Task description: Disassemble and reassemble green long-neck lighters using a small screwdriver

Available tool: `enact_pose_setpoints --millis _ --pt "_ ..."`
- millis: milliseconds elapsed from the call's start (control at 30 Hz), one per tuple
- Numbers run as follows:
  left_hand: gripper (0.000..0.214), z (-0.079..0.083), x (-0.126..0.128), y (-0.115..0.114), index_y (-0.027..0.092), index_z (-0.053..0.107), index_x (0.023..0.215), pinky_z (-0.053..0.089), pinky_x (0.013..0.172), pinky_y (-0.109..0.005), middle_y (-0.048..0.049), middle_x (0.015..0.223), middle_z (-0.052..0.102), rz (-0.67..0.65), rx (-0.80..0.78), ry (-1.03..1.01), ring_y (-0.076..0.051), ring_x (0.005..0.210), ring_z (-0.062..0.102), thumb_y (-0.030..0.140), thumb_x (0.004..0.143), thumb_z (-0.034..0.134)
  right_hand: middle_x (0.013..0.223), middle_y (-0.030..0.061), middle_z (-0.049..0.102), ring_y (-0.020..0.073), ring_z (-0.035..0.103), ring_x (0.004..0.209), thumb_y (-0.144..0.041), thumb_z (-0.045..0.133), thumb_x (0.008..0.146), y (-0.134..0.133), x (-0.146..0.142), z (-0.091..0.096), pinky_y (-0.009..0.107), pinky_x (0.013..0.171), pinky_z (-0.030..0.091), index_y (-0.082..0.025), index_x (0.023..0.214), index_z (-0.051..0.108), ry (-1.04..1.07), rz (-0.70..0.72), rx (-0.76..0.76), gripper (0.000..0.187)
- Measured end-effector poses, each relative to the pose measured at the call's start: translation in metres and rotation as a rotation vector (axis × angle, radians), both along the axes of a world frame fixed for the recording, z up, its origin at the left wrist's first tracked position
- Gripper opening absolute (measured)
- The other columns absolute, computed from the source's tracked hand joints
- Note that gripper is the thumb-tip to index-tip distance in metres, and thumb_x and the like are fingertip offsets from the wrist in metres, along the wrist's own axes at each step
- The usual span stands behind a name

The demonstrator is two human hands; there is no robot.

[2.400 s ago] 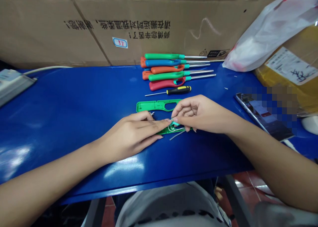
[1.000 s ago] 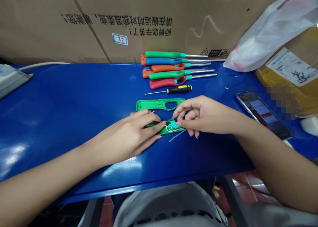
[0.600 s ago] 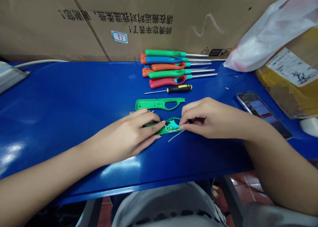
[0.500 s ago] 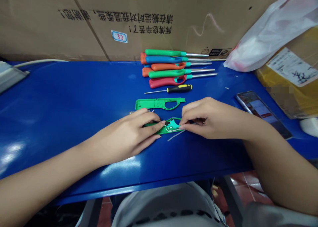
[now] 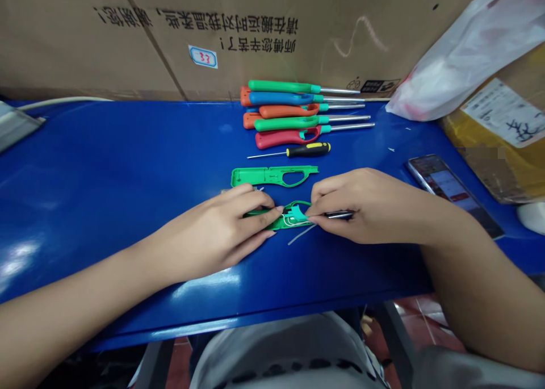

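Observation:
An opened green lighter shell with white wires and a teal trigger piece lies on the blue table. My left hand presses on the shell's left end, fingers closed over it. My right hand pinches at the shell's right end, where a metal tube runs under the fingers. The other green half shell lies just behind. A thin grey strip rests in front.
Several assembled long lighters in green, blue, orange and red lie stacked at the back, with a black-and-yellow screwdriver before them. A phone sits right; a white plastic bag, cardboard boxes and a grey device ring the table.
My right hand has lowered onto the shell's right end and closed into a pinch on the metal tube. My left hand has drawn back slightly and kept its hold.

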State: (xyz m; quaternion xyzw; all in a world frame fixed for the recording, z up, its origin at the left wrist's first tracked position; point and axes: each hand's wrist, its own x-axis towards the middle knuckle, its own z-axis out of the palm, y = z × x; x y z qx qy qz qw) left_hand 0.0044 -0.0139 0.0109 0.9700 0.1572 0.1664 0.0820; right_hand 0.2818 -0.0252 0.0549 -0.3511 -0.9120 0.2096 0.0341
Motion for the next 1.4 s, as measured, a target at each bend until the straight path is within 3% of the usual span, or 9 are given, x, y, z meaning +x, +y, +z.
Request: enact_pose_setpoints --millis 267,567,700,900,1133,1300,1400 --pt "0.034 -0.002 0.000 0.001 0.010 0.065 0.133 0.055 0.101 -0.045 -0.0161 0.115 0.069 -0.008 -0.021 -0.013 -0.028 0.112 0.066 0.021 0.102 0.058 0.080 0.0016 0.069 0.0137 0.059 0.070 -0.020 0.052 0.097 -0.004 -0.003 0.000 0.030 0.060 0.033 -0.021 0.083 0.076 -0.061 0.018 0.086 0.028" --pt "0.037 -0.001 0.001 0.001 0.010 0.059 0.138 0.055 0.095 -0.043 -0.0150 0.117 0.067 -0.004 -0.029 -0.006 -0.027 0.109 0.062 0.023 0.103 0.056 0.097 0.0006 0.073 0.0148 0.063 0.084 -0.028 0.065 0.095 0.002 -0.008 -0.011 0.028 0.068 0.039 -0.022 0.089 0.075 0.062 -0.188 -0.011 0.013" --pt "0.043 0.000 0.002 0.000 0.016 0.054 0.147 0.056 0.090 -0.043 -0.0139 0.119 0.064 0.018 -0.054 0.063 -0.026 0.106 0.059 0.022 0.104 0.051 0.089 0.0025 0.070 0.0142 0.059 0.076 -0.031 0.060 0.097 0.004 0.000 -0.004 0.028 0.066 0.039 -0.020 0.084 0.072 0.137 -0.242 -0.006 0.022" --pt "0.046 0.001 0.000 0.001 0.019 0.052 0.150 0.053 0.094 -0.044 -0.0154 0.125 0.060 0.000 -0.054 0.094 -0.027 0.108 0.057 0.019 0.104 0.049 0.074 -0.0006 0.067 0.0126 0.054 0.062 -0.043 0.071 0.090 0.009 0.022 0.008 0.028 0.059 0.037 -0.023 0.084 0.074 0.033 -0.239 -0.114 0.021" --pt "0.045 0.003 0.000 0.000 0.019 0.054 0.149 0.052 0.097 -0.046 -0.0162 0.129 0.060 0.004 -0.033 0.109 -0.030 0.115 0.059 0.021 0.104 0.048 0.073 -0.0034 0.067 0.0108 0.056 0.062 -0.039 0.072 0.089 0.013 0.021 -0.001 0.025 0.058 0.039 -0.023 0.086 0.074 -0.031 -0.207 -0.253 0.016" --pt "0.044 0.003 0.000 0.000 0.019 0.056 0.147 0.053 0.097 -0.046 -0.0161 0.128 0.061 0.015 -0.022 0.119 -0.030 0.113 0.059 0.021 0.104 0.047 0.061 -0.0054 0.063 0.0103 0.054 0.054 -0.040 0.075 0.085 0.013 0.014 -0.002 0.025 0.053 0.037 -0.023 0.079 0.073 -0.046 -0.349 -0.383 0.018" --pt "0.044 0.004 -0.001 0.000 0.018 0.057 0.147 0.054 0.094 -0.047 -0.0164 0.127 0.061 0.027 -0.011 0.122 -0.030 0.110 0.059 0.021 0.104 0.047 0.059 -0.0050 0.062 0.0106 0.053 0.054 -0.038 0.075 0.084 0.013 0.010 -0.001 0.025 0.052 0.037 -0.022 0.076 0.072 -0.041 -0.416 -0.386 0.018"
